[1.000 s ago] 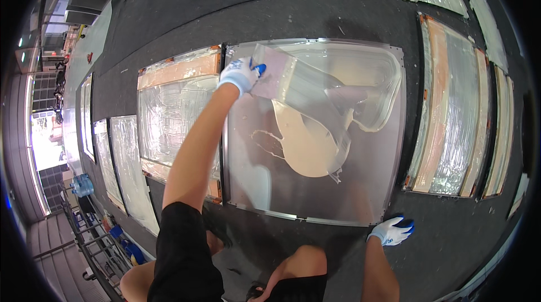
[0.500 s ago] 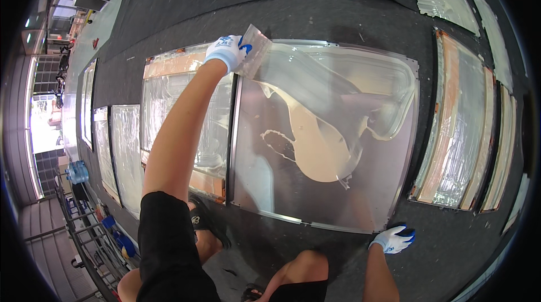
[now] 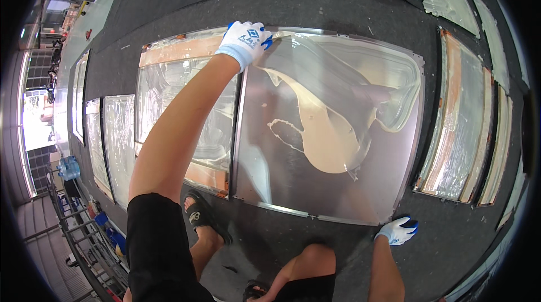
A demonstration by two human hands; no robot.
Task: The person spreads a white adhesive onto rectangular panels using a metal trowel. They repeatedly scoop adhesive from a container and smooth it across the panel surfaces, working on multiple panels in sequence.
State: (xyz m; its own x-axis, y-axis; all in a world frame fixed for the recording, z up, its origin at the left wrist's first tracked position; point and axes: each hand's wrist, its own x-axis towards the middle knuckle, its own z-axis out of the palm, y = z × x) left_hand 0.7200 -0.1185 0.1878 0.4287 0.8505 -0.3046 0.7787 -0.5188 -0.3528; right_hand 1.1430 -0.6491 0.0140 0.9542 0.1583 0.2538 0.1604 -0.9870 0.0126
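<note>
My left hand [image 3: 245, 43], in a white and blue work glove, is closed at the far left corner of a metal panel [image 3: 360, 189]. It grips a flat translucent scraper [image 3: 278, 37], seen almost edge-on and mostly hidden behind the fingers. Across the panel lies a cream-coloured paste [image 3: 329, 147], thick in a rounded pool at the middle and smeared thin along the far side. Beside the panel's near right corner, my right hand [image 3: 398, 231], gloved alike, leans on the dark floor covering with its fingers stretched out.
Left of the panel lies another framed panel [image 3: 169, 93] coated with whitish film. More coated panels [image 3: 457, 121] lie to the right. My sandalled foot [image 3: 200, 214] stands by the near edge. A metal rack [image 3: 79, 223] and a blue water bottle [image 3: 69, 168] are at the left.
My left hand has shifted right and slightly away, turning so the scraper, broad side visible before, is now nearly edge-on. The right hand stays on the floor. The view has shifted slightly.
</note>
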